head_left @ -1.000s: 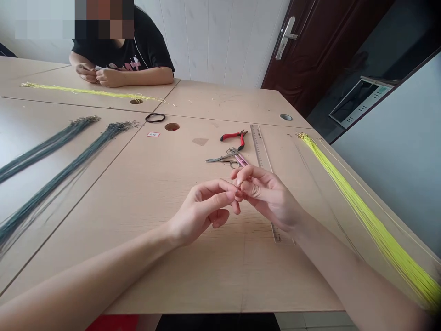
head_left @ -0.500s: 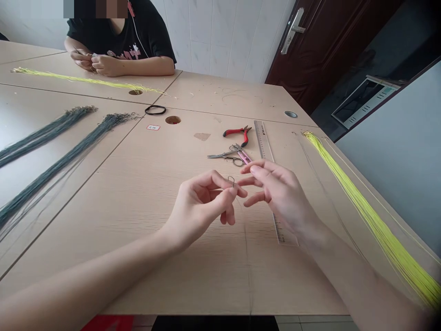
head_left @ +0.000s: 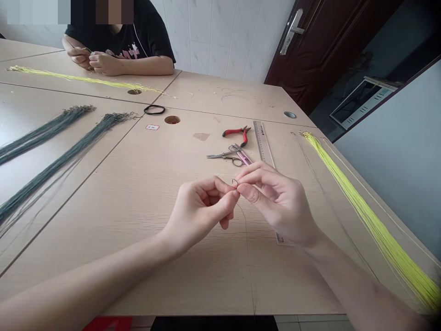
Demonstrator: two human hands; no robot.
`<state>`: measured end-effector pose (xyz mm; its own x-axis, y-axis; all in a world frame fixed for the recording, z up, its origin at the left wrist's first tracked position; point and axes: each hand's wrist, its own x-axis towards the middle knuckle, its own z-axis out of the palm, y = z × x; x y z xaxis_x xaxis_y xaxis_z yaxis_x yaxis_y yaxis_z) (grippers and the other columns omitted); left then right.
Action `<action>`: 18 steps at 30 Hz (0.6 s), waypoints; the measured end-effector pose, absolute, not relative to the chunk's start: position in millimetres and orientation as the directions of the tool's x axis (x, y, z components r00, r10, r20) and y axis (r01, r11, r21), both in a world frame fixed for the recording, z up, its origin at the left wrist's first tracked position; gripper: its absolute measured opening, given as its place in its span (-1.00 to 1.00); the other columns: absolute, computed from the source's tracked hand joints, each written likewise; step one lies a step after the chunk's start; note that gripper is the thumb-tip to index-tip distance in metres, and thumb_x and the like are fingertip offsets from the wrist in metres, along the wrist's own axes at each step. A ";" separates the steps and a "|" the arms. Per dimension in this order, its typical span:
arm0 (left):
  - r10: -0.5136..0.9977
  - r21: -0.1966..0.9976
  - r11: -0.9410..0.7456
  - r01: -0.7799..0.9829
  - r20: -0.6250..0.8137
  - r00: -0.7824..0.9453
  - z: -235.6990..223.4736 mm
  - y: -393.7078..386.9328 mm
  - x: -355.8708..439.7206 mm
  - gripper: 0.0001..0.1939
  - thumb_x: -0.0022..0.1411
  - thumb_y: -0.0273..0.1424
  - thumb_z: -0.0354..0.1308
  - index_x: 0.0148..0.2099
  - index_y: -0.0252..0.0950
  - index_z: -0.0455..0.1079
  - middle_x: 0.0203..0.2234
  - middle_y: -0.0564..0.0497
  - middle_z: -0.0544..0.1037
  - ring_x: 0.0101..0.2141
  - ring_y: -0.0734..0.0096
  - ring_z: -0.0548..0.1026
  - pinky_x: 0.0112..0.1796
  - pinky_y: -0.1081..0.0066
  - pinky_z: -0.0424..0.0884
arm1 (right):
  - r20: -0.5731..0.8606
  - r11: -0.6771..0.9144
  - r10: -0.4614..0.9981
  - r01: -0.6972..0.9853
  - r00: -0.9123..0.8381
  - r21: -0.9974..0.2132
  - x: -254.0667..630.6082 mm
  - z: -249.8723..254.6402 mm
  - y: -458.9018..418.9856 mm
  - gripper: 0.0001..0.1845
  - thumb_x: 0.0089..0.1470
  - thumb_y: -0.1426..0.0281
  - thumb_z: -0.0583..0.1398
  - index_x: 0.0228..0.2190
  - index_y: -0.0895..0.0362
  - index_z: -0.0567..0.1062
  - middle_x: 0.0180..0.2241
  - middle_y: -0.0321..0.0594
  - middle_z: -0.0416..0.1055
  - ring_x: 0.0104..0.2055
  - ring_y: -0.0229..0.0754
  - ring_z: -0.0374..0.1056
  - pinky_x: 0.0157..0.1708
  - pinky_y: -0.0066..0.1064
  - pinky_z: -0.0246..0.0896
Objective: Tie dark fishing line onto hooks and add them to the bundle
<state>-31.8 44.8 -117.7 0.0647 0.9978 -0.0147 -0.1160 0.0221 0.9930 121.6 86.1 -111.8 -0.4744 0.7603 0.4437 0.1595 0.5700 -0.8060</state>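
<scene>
Right, both hands are raised over the wooden desk [head_left: 138, 197], fingertips meeting just above its surface. The left hand [head_left: 200, 207] and the right hand [head_left: 279, 202] pinch a small wire hook [head_left: 234, 183] between them, its curve poking up above the fingertips; the remaining fingers curl loosely. A thin dark line [head_left: 247, 248] runs from the fingers down to the desk toward the near edge.

Just beyond the hands lie steel scissors [head_left: 223, 156], resting against a pink-handled tool [head_left: 244, 157], with red-handled pliers [head_left: 236, 133] farther on. A metal ruler [head_left: 263, 142] runs beside them and passes under the right hand. To the right, a long bundle of yellow cord [head_left: 375, 230] stretches along the desk; to the left lie two bundles of dark green cord [head_left: 58, 165]. A black elastic band [head_left: 154, 109] sits near a round desk hole [head_left: 172, 120]. At the far left, a co-worker's hands [head_left: 93, 59] work together on something small, near another yellow bundle [head_left: 82, 78].
</scene>
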 end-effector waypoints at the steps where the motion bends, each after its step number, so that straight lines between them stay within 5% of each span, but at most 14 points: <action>1: 0.998 0.994 0.023 -0.105 -0.016 0.063 -117.3 44.5 -31.8 -0.77 0.15 -0.43 0.17 -0.52 -0.37 0.31 -0.77 0.19 0.36 -0.73 0.73 0.29 -0.65 0.70 0.24 | 0.465 0.601 0.745 0.180 -0.478 -0.778 121.8 -111.8 86.3 -0.90 0.13 0.46 0.17 -0.43 0.15 0.46 -0.33 -0.24 0.38 -0.19 -0.25 0.34 -0.16 -0.31 0.28; 7: 0.995 0.997 -0.015 -0.073 0.022 0.093 -118.7 43.5 -33.7 -0.80 0.18 -0.39 0.14 -0.46 -0.37 0.35 -0.75 0.17 0.32 -0.69 0.68 0.27 -0.61 0.63 0.25 | 0.703 0.879 0.475 0.327 -0.530 -0.347 123.8 -116.9 88.6 -0.94 0.13 0.54 0.13 -0.38 0.19 0.36 -0.34 -0.17 0.33 -0.20 -0.23 0.32 -0.17 -0.28 0.29; 18: 0.987 0.992 -0.100 -0.073 0.108 0.120 -123.3 44.6 -33.2 -0.81 0.18 -0.45 0.09 -0.49 -0.32 0.24 -0.69 0.17 0.25 -0.63 0.63 0.18 -0.61 0.54 0.13 | 0.705 0.902 0.304 0.431 -0.641 0.003 124.8 -115.4 87.9 -0.95 0.13 0.53 0.09 -0.36 0.18 0.34 -0.34 -0.08 0.35 -0.22 -0.09 0.30 -0.26 -0.21 0.28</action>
